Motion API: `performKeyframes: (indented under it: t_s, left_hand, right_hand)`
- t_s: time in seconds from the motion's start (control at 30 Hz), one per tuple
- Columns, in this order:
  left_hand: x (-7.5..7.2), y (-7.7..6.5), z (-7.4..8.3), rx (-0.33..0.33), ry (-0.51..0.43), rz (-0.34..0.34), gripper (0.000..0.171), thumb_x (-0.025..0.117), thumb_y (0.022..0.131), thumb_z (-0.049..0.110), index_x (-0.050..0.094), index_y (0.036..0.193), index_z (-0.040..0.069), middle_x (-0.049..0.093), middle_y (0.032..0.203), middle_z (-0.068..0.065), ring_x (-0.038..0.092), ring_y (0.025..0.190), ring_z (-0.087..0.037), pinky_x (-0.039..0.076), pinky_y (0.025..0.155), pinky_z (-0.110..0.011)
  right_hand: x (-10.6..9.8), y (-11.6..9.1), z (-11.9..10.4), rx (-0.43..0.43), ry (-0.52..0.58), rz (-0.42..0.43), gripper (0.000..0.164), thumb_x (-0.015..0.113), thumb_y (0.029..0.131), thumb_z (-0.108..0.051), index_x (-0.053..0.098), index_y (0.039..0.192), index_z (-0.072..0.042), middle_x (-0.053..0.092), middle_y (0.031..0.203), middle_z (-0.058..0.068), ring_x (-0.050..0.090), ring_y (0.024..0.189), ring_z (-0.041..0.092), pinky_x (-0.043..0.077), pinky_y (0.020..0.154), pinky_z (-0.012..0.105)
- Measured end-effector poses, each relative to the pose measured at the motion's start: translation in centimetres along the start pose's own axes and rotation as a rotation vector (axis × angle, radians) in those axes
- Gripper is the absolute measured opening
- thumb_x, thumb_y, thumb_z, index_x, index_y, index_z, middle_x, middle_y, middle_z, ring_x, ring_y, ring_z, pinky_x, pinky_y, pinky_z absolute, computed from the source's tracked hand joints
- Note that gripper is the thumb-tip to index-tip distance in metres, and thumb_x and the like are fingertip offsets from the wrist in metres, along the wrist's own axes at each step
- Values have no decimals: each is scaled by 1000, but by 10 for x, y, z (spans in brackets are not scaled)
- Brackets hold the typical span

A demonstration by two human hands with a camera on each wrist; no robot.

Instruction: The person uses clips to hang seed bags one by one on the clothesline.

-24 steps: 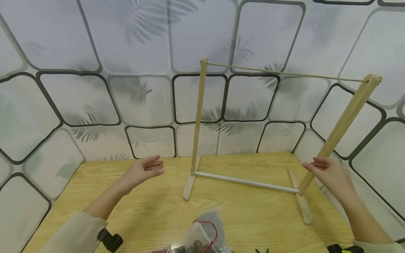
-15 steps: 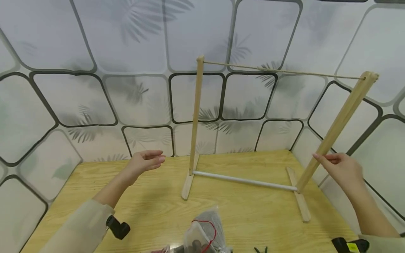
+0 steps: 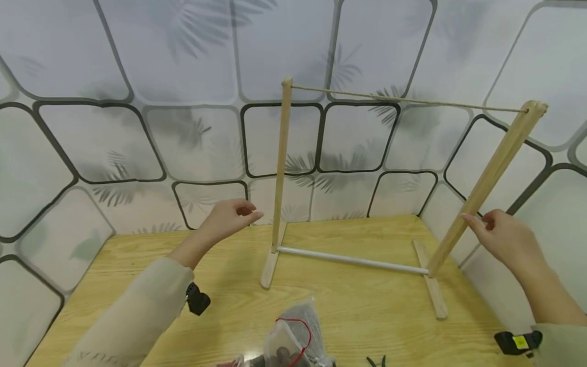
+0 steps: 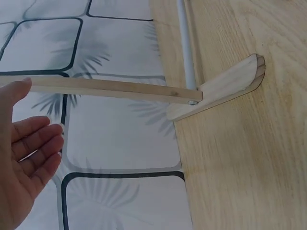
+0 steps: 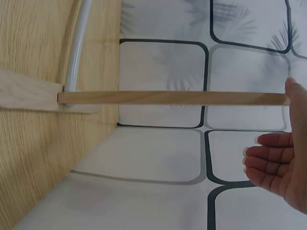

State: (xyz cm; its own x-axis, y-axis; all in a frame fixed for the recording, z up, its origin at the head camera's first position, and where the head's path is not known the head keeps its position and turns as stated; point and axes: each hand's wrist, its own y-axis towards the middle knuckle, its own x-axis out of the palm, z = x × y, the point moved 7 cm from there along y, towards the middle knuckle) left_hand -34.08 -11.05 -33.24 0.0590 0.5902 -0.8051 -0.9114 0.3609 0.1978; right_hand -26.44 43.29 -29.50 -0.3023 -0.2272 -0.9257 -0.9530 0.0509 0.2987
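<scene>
Left hand (image 3: pixel 227 220) and right hand (image 3: pixel 509 239) hang apart, fingers loose, flanking the wooden rack (image 3: pixel 487 183); plastic bag (image 3: pixel 285 336) up front, wall (image 3: pixel 202 140) tight behind tabletop (image 3: pixel 367 300) edge.

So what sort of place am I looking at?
Probably a small indoor work corner, though any wider room is out of view. A wood-grain table stands before leaf-patterned walls, and on it is a wooden stand with a cord strung across its top.
</scene>
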Motion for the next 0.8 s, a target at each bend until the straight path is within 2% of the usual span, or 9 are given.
performKeyframes:
  t_s: [0.13, 0.23, 0.3, 0.4, 0.53, 0.6, 0.67, 0.73, 0.8]
  left_hand:
    - [3, 13, 17, 195, 284, 29, 46, 60, 91, 43, 66, 110, 2, 68, 101, -13, 64, 91, -27, 52, 80, -43]
    - [7, 22, 29, 323, 480, 50, 46, 59, 92, 41, 65, 110, -1, 67, 101, -15, 64, 91, -30, 52, 82, -43]
    - [9, 27, 34, 379, 570, 53, 48, 57, 93, 41, 64, 113, -2, 67, 103, -17, 63, 94, -32, 51, 85, -43]
    - [13, 33, 39, 424, 636, 52, 50, 54, 95, 40, 62, 116, -4, 66, 105, -19, 63, 96, -33, 51, 85, -43]
    - [18, 45, 42, 430, 635, 39, 49, 51, 97, 38, 58, 116, -6, 64, 105, -19, 61, 96, -32, 51, 84, -41]
    - [20, 51, 40, 387, 570, 2, 47, 48, 98, 36, 55, 117, -6, 62, 106, -19, 59, 96, -32, 49, 85, -41]
    - [22, 57, 39, 337, 486, -44, 44, 45, 100, 34, 52, 118, -6, 59, 106, -19, 57, 98, -32, 47, 86, -42]
    - [22, 62, 37, 295, 399, -75, 41, 44, 101, 32, 51, 116, -6, 59, 105, -19, 57, 97, -32, 47, 86, -43]
    - [22, 64, 36, 268, 339, -104, 38, 44, 101, 31, 51, 114, -4, 58, 104, -17, 56, 95, -31, 47, 85, -42]
  right_hand:
    - [-3, 5, -2, -125, -60, 51, 58, 41, 100, -40, 57, 95, 16, 60, 76, 25, 58, 69, 42, 44, 59, 54]
    - [-4, 8, -3, -209, -97, 93, 52, 40, 102, -34, 58, 92, 14, 60, 75, 25, 57, 70, 43, 44, 62, 56]
    - [-3, 9, -1, -241, -92, 99, 49, 39, 103, -30, 58, 95, 15, 60, 81, 28, 57, 76, 47, 43, 67, 58]
    - [-3, 9, 3, -277, -30, 87, 45, 36, 104, -24, 56, 101, 17, 59, 90, 34, 54, 86, 52, 40, 74, 59]
    - [-2, 8, 9, -301, 65, 49, 41, 32, 104, -16, 51, 108, 19, 58, 92, 36, 53, 88, 53, 38, 75, 56]
    - [-2, 8, 11, -305, 75, 28, 40, 31, 104, -16, 50, 110, 19, 58, 91, 34, 55, 87, 52, 38, 73, 54]
    - [0, 8, 11, -318, 56, 20, 37, 33, 103, -14, 50, 110, 18, 61, 90, 31, 57, 85, 47, 41, 72, 47]
    - [2, 8, 11, -327, 44, 10, 33, 37, 102, -13, 51, 110, 15, 63, 89, 26, 62, 82, 31, 44, 70, 36]
    - [3, 10, 10, -339, 44, 3, 28, 41, 100, -12, 52, 108, 13, 64, 87, 22, 59, 78, 9, 44, 64, 26]
